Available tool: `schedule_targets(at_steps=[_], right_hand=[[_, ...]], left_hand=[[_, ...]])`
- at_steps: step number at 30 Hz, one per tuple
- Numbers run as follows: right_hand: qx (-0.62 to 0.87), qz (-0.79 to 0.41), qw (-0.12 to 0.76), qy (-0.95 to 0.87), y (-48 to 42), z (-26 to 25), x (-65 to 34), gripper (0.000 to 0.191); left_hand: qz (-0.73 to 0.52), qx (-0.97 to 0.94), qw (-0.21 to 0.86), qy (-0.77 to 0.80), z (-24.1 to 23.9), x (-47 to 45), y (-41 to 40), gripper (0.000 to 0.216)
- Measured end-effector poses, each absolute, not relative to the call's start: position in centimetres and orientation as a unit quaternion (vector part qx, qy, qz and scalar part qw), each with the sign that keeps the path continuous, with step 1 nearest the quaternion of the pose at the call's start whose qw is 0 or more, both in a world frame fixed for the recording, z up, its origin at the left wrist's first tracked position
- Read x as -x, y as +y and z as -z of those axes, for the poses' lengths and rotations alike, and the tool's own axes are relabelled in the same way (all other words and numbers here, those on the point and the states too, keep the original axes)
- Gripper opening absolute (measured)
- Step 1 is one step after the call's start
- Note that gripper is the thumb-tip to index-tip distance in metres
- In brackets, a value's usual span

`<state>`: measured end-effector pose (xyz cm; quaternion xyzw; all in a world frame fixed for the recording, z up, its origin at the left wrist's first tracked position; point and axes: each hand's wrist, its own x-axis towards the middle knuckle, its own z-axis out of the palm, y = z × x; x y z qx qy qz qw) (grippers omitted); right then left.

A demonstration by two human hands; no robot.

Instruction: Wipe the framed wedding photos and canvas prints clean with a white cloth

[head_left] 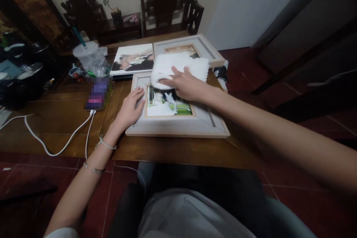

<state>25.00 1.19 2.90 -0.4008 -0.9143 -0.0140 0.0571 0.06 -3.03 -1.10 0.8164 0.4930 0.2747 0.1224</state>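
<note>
One wooden table runs under and around the near picture frame. Two dark carved chairs stand well beyond that frame. The near frame is pale, one of two frames, and lies face up on the table; its long axis runs left to right, roughly along the table's near edge, and its photo is wider than deep, with a green patch at its near right. The second frame, the far picture frame, lies just beyond it, also long from side to side. One unframed picture panel lies beyond its left corner. One white cloth lies folded across the near frame's far part; whether it also touches the far frame I cannot tell.

The right hand lies on this cloth with its fingers extended; whether it pinches a fold I cannot tell. The left hand grasps nothing: it rests spread on the near frame's left side.

To the left of the near frame are one cup with one straw and one phone, two white plugs at its near end.
</note>
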Motion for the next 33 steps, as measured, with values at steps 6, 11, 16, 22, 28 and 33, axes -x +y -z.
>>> schedule_targets(at_steps=[6,11,16,22,28,33], right_hand=[[0.356,-0.061,-0.015,-0.932,-2.9,-4.2,-24.9,0.081],[0.327,-0.179,-0.066,-0.925,-8.9,-8.9,-25.8,0.069],[0.284,-0.193,-0.049,-0.938,-13.3,-9.7,-25.8,0.06],[0.307,-0.094,-0.027,-0.947,-11.0,-5.8,-24.0,0.075],[0.371,0.003,-0.003,-0.929,-3.4,-4.4,-21.7,0.08],[0.399,0.019,-0.012,-0.917,-0.4,-4.7,-18.6,0.068]], left_hand=[[-0.279,-0.812,0.122,0.498,1.2,-0.1,-3.0,0.041],[-0.277,-0.815,0.116,0.495,1.1,-0.1,-3.2,0.043],[-0.288,-0.815,0.121,0.489,1.2,0.1,-3.1,0.041],[-0.285,-0.813,0.12,0.492,1.2,0.0,-3.1,0.041],[-0.335,-0.793,0.137,0.49,0.9,-0.2,-3.3,0.047],[-0.378,-0.772,0.136,0.492,0.6,-0.4,-3.6,0.057]])
